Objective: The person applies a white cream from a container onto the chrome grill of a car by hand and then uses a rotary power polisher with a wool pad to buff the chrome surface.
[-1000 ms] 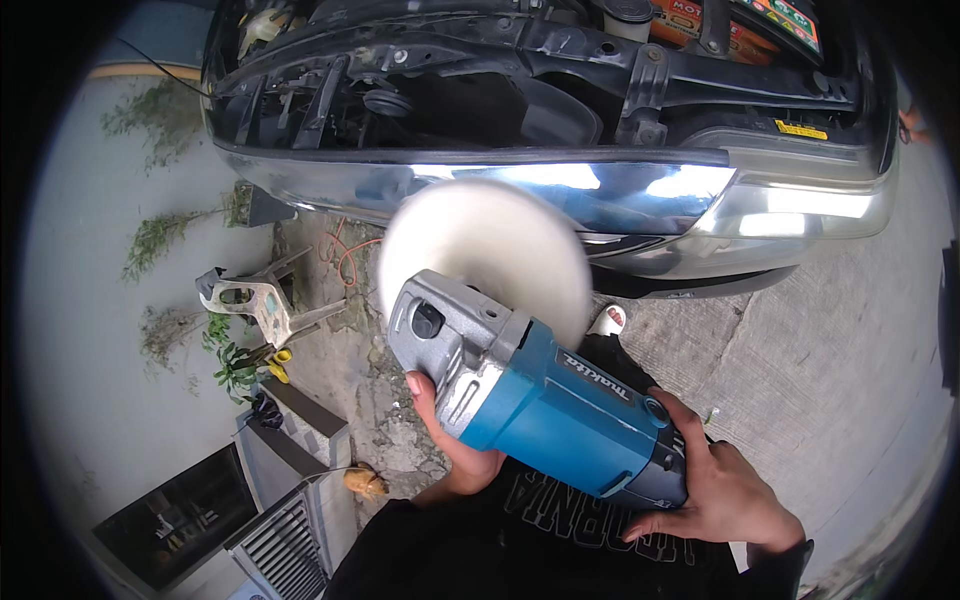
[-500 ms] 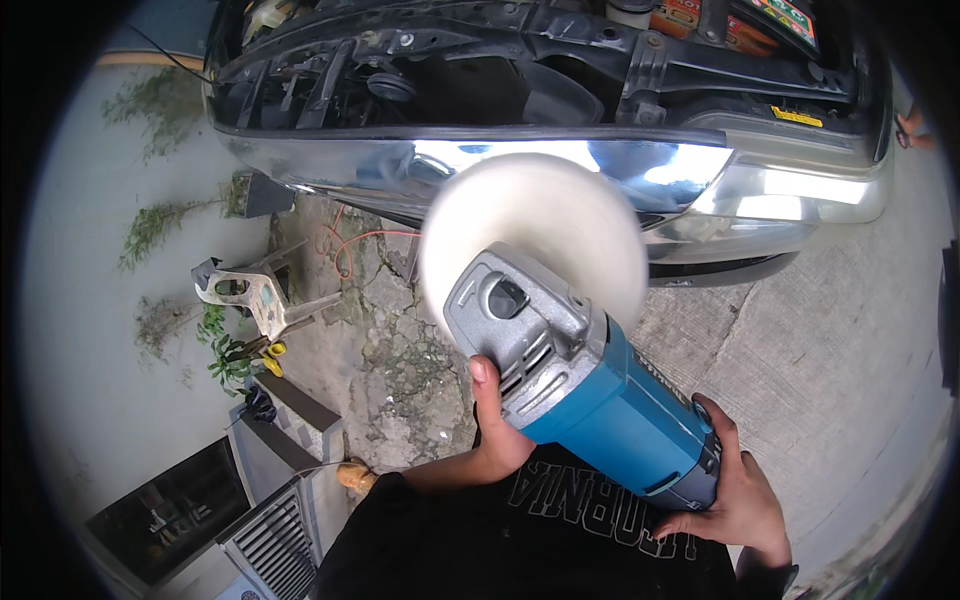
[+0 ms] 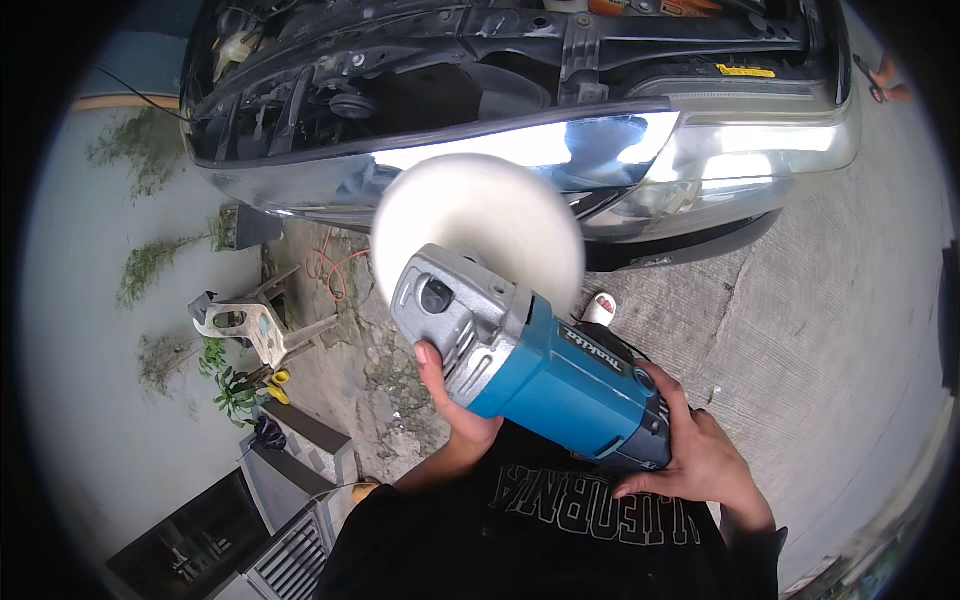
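Note:
I hold a blue and grey power polisher (image 3: 565,385) in both hands, tilted across my front. My left hand (image 3: 465,410) is closed around its silver gear head, thumb lying along the side. My right hand (image 3: 705,455) wraps the dark rear end of the body. The round white polishing pad (image 3: 475,195) at the far end looks smeared, as if spinning. Behind it runs the shiny, mirror-like front panel (image 3: 600,150) of a car. The pad overlaps that panel in view; I cannot tell whether they touch.
The car's front is open, showing black engine-bay parts (image 3: 450,60), with a headlight (image 3: 745,155) at right. An orange cord (image 3: 325,270) lies on the cracked concrete. A worn plastic chair (image 3: 255,325) and plants (image 3: 235,395) stand along the left wall. At far right another person's hand (image 3: 885,85) shows.
The car, the polisher and both my hands have shifted left in the picture, the car slightly upward too. A foot in a white slipper now shows beside the polisher. Both hands keep their grip.

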### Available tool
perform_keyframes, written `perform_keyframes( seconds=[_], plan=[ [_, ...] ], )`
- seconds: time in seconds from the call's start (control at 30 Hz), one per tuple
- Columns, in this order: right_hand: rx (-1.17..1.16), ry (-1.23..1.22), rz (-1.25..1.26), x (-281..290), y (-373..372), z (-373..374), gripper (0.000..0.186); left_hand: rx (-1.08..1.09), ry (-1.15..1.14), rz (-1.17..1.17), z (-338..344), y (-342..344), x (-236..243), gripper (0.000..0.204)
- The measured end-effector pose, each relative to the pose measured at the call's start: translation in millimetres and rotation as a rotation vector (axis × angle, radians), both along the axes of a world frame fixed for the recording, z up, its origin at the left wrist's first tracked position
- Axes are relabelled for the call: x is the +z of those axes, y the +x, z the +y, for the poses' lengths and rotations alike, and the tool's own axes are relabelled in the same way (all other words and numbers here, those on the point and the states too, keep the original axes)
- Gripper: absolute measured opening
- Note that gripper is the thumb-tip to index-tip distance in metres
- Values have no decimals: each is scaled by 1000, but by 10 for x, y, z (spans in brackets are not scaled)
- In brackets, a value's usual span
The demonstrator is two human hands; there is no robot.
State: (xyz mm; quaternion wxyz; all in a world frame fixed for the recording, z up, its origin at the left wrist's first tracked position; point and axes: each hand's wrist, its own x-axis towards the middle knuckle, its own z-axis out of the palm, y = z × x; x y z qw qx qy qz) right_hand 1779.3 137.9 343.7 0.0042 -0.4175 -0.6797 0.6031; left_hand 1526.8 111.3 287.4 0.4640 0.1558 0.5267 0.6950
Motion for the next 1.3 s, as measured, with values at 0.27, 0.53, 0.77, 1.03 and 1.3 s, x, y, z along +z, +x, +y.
perform_keyframes(
  seconds=[0.27, 0.53, 0.77, 1.03, 1.3],
  plan=[
    [80, 69, 113, -341, -352, 0, 111, 97, 88, -40, -145, -437, -244, 68],
    [-198, 39, 33, -173, 411, -507, 125, -293, 17, 31, -55, 327, -23, 69],
    [-302, 125, 104, -227, 568, -617, 127, -370, 44, -11, 88, 572, 86, 67],
    [37, 123, 188, -562, -99, -104, 114, 55, 97, 75, -116, -264, -324, 69],
    [25, 89, 174, -515, -62, -73, 115, -33, 133, -1, -114, -289, -320, 73]
  ],
)
